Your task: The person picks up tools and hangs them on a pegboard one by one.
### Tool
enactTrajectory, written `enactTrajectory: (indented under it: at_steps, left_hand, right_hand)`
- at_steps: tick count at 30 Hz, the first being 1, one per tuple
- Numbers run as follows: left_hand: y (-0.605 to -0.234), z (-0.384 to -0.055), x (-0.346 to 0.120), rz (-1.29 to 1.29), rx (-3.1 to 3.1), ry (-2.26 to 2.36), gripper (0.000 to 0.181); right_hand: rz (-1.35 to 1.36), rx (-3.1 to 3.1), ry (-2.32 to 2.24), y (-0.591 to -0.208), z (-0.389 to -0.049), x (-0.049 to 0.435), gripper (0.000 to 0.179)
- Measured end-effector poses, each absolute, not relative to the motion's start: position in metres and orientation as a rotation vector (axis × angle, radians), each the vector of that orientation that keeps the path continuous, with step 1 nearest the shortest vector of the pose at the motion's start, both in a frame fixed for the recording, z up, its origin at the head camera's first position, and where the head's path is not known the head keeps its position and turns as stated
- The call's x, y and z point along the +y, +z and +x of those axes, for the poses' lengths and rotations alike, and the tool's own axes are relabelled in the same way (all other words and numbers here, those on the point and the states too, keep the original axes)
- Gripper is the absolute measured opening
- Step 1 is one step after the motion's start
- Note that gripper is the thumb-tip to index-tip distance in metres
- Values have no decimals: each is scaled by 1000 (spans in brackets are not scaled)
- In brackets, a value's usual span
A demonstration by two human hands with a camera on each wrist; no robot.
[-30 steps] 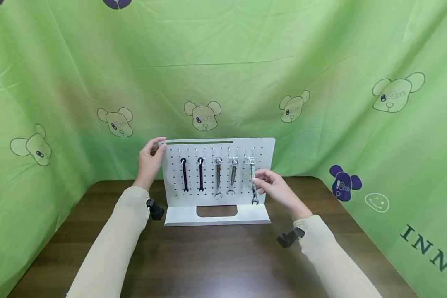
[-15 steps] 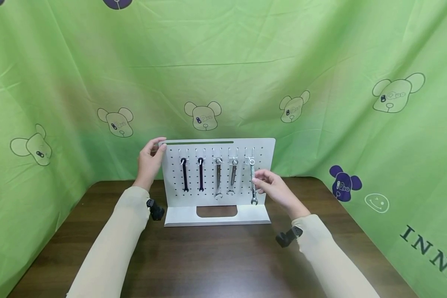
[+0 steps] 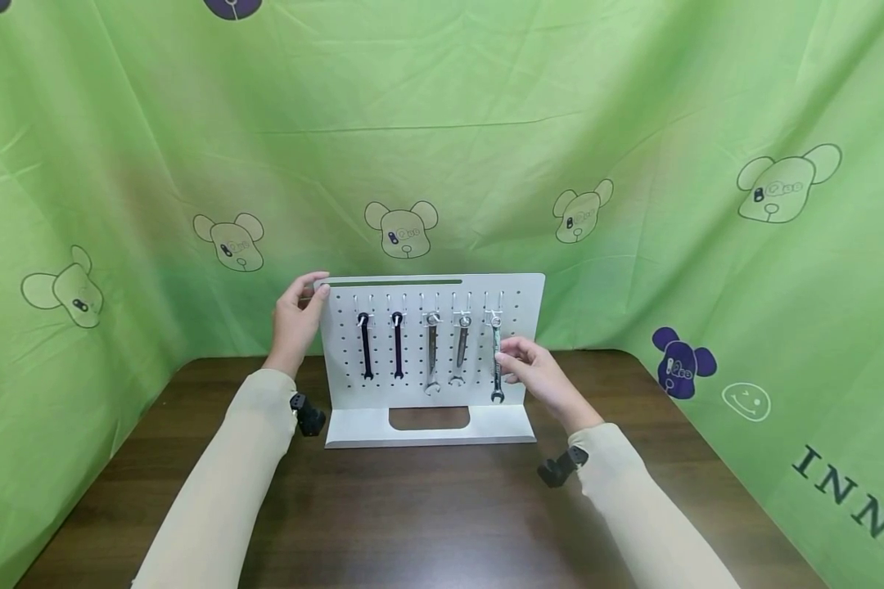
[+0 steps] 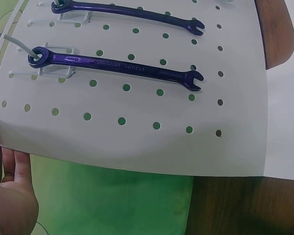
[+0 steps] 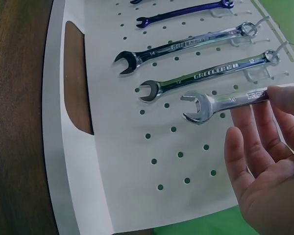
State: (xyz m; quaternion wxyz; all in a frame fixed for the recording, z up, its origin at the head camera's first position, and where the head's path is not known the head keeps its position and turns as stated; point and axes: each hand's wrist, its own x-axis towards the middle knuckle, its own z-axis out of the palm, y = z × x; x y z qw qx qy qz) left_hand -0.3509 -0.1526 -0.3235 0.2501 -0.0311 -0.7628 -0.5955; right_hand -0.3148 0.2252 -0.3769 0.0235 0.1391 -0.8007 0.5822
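A white pegboard stand [image 3: 430, 425] stands upright on the table. My left hand [image 3: 295, 321] holds its upper left corner, thumb in front and fingers behind. At the board's right side my right hand [image 3: 534, 368] pinches a silver combination wrench [image 3: 497, 368] by its shaft, thumb in front. That wrench's ring end is right at the rightmost hook, and its open end points down. Two more silver wrenches, one [image 5: 206, 73] beside it and another [image 5: 181, 46] beyond, hang on hooks. Further left hang two dark purple wrenches, one [image 4: 112, 66] nearest the left hand.
The stand sits toward the back of a brown wooden table [image 3: 412, 515]. Close behind it hangs a green curtain [image 3: 442, 164] printed with bear heads, which also runs along both sides. The stand's base has a wide cut-out at the front.
My right hand has shifted slightly left with the silver wrench, whose ring end now sits a little further left at the hook. The left hand has stayed on the board's corner.
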Motion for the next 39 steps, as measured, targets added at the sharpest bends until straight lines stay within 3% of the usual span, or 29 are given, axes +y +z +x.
enactTrajectory:
  at_steps: [39]
  left_hand:
    - [-325,-352,-153,-123,-2047,-1632,28]
  right_hand:
    - [321,-2318,1948,-402,-319,222,42]
